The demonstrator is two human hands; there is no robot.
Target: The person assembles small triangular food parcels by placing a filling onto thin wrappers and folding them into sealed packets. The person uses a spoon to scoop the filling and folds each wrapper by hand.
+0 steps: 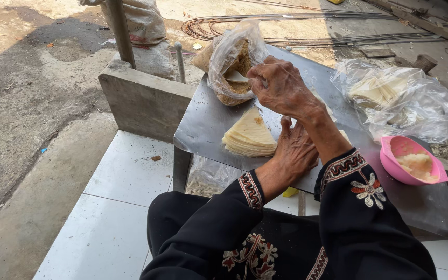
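Spoon (pixel 236 77): white, at upper centre of the frame, in the clear bag of brown filling (pixel 233 65), just left of the right hand.
Right hand (pixel 280 85): fingers closed on the spoon's handle.
Left hand (pixel 295 150): lower, flat on the metal table (pixel 208 122), fingers loosely together, holding nothing.
Wrapper stack (pixel 250 136): pale, fan-shaped, just left of the left hand.
Pink bowl (pixel 413 159): at right.

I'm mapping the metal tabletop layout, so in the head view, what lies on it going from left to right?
Clear bag of brown crumbs with a white spoon → stack of pale folded wrappers → right hand, raised by the bag, above the left hand → crumpled clear bag of wrappers → pink bowl.
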